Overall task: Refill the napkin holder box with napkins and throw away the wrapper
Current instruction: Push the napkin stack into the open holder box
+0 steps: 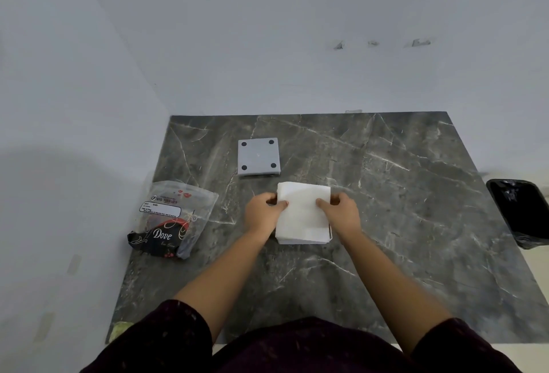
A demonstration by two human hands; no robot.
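Note:
A white stack of napkins (301, 218) sits in the middle of the dark marble table, resting in the napkin holder box (329, 234), of which only a thin edge shows at the right and bottom. My left hand (263, 212) grips the stack's left side, thumb on top. My right hand (341, 213) grips its right side the same way. The box's grey square lid (258, 156), with a dark dot at each corner, lies flat just behind. The clear and black plastic wrapper (170, 219) lies crumpled at the table's left edge.
A black bin with a liner (521, 212) stands on the floor past the table's right edge. White walls close off the back and left sides of the marble table (416, 224). A small green thing (120, 329) lies at the near left corner.

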